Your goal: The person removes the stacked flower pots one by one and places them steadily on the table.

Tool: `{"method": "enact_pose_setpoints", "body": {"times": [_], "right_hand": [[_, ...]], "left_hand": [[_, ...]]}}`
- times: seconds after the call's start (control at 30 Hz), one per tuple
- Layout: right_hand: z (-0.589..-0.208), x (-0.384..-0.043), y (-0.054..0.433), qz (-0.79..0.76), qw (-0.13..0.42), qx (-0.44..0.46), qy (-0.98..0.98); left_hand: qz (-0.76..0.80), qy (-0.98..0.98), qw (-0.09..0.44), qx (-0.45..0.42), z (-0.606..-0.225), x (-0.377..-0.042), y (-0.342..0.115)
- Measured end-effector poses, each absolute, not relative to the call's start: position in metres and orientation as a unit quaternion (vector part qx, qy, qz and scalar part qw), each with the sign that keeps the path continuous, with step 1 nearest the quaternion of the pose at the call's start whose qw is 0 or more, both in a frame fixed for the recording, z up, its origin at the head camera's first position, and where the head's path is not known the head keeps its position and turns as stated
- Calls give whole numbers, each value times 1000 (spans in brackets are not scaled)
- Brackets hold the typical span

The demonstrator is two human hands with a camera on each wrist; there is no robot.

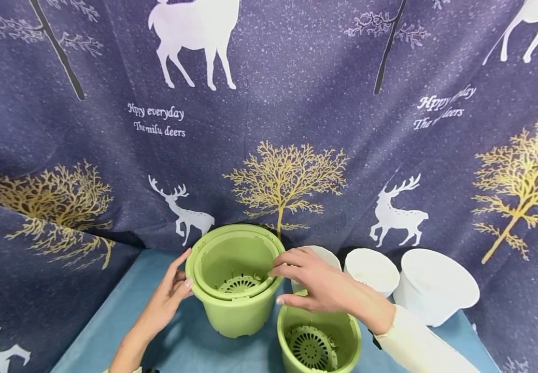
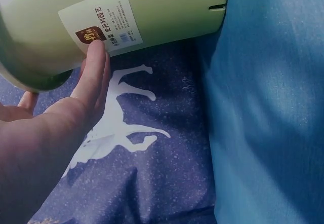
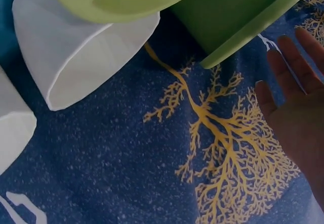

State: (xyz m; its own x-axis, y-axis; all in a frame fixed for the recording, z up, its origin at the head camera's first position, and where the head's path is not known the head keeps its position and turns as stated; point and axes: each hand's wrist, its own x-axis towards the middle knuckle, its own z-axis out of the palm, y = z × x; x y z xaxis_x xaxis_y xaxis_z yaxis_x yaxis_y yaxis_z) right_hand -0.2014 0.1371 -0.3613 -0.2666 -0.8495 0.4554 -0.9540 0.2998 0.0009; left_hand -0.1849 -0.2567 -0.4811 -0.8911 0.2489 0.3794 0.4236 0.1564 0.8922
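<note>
Two green plastic flower pots are nested: an outer pot with a paper label on its wall, and an inner pot with a slotted bottom. My left hand is at their left side, fingers fairly straight, one finger reaching up to the rim. In the left wrist view, a fingertip rests against the label. My right hand hovers by the right rim with spread fingers; the right wrist view shows it apart from the pots and holding nothing. Below it stands another green pot with a slotted bottom.
Three white pots line the back right: one partly behind my right hand, a small one, and a larger one. A blue cloth covers the table. Behind it hangs a dark blue curtain with deer and trees.
</note>
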Motion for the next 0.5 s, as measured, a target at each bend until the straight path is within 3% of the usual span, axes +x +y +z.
{"method": "enact_pose_setpoints", "body": {"times": [0.5], "right_hand": [[-374, -220, 125, 126, 159, 581, -789]], "left_hand": [[-612, -756, 71, -221, -481, -184, -257]]}}
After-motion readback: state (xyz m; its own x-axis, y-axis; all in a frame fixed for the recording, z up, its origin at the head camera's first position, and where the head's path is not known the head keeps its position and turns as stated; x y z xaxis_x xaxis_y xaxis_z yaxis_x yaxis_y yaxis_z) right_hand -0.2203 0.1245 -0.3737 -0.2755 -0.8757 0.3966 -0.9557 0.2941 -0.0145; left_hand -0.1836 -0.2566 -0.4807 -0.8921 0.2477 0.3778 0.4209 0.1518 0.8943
